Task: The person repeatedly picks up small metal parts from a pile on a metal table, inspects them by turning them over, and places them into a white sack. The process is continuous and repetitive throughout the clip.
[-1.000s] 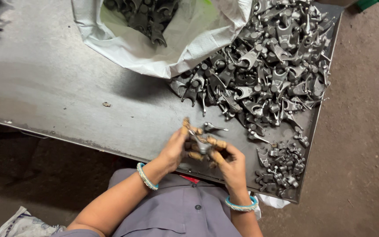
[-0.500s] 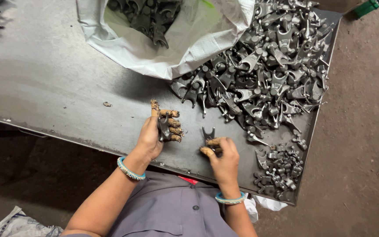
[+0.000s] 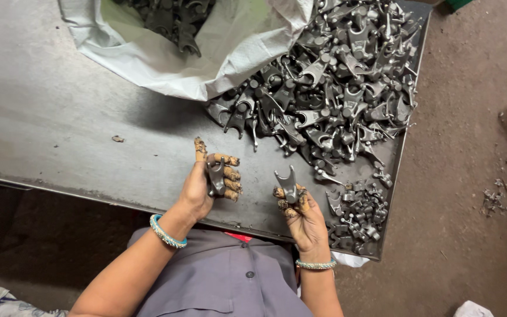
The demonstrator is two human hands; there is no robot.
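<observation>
My left hand (image 3: 205, 183) grips a dark metal fork-shaped part (image 3: 215, 176) over the near edge of the steel table (image 3: 66, 141); its fingertips are wrapped in stained tape. My right hand (image 3: 301, 214) holds a second forked metal part (image 3: 287, 183) upright, its prongs pointing up. The two hands are apart, a short gap between them. A big heap of the same grey parts (image 3: 341, 88) lies just beyond, to the right.
An open white sack (image 3: 230, 53) with more parts inside lies at the table's far side. A smaller cluster of parts (image 3: 356, 214) sits at the near right corner. Dirt floor with metal scraps (image 3: 494, 199) is on the right.
The hands were together working on one piece a second ago. They have since drawn apart, each now holding its own part, and the left hand has lowered a little.
</observation>
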